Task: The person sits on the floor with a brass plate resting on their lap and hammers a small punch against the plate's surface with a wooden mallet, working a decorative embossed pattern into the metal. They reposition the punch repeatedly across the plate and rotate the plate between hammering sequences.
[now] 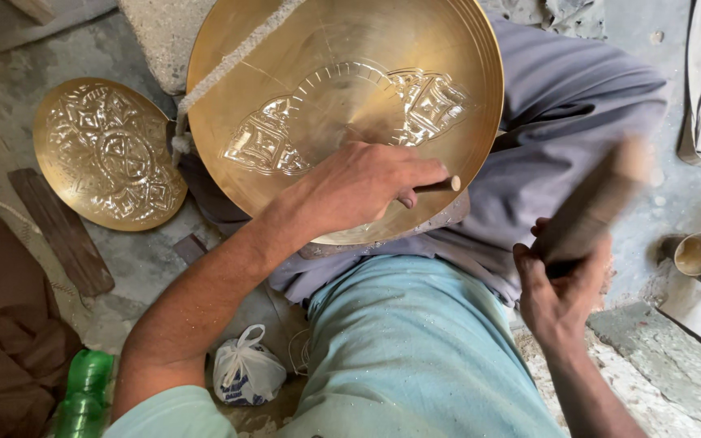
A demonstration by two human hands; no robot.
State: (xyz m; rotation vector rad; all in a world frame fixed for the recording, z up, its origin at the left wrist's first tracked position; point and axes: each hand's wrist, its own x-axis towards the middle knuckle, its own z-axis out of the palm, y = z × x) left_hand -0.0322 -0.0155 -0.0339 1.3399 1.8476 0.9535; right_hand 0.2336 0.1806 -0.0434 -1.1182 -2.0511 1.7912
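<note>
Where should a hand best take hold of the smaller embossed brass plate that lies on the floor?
Probably the smaller brass plate is best taken at its bare left rim, from the left. It lies flat on the floor; its right edge sits close by the large brass dish, leaving little room there.

We can't make out the mallet (590, 207) in our right hand (557, 296) — motion blur. Left hand (363, 182) hides most of the punch (438, 185); brass dish (342, 105) top cropped by frame edge.

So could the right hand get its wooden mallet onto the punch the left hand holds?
Probably yes: the right hand with its mallet is raised beside the punch, nothing between them.
</note>
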